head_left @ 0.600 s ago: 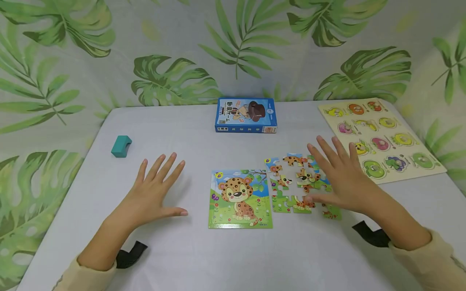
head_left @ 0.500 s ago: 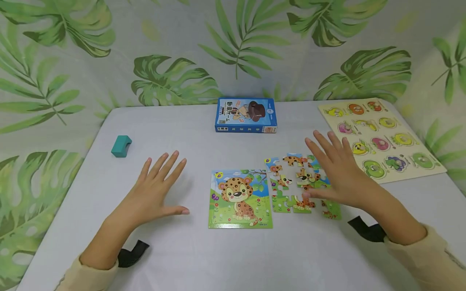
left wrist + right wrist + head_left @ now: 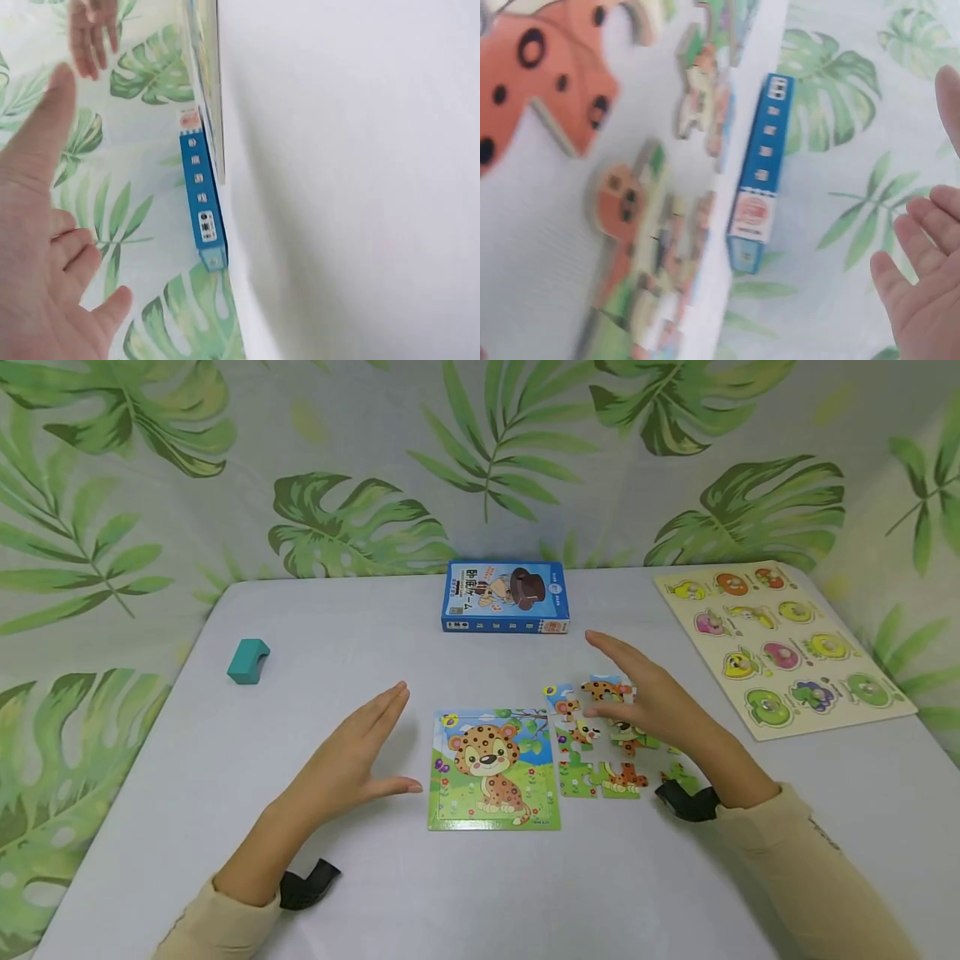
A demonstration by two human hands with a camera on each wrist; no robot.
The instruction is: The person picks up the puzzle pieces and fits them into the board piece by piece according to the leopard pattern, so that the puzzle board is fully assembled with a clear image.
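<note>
My left hand (image 3: 341,768) hovers left of the leopard picture board (image 3: 495,777), fingers extended and thumb apart, holding nothing. In the left wrist view the same hand (image 3: 45,247) has its palm facing inward. Over the loose jigsaw pieces (image 3: 577,781), my right hand (image 3: 660,697) has its fingers stretched out and hides some of them. Nothing is between its fingers in the right wrist view, where blurred leopard pieces (image 3: 544,75) appear large at the left. The pieces lie spread beside the board, with gaps among them.
A blue game box (image 3: 506,597) lies at the back middle of the white table (image 3: 360,627). To the right is a wooden fruit board (image 3: 780,652) with knobs. A teal block (image 3: 248,661) sits at the left. Leaf-print cloth (image 3: 360,518) rises behind.
Both hands have moved inward, and their fingers have turned from spread to closer together. The right hand shifts left across the pieces, uncovering more of the fruit board.
</note>
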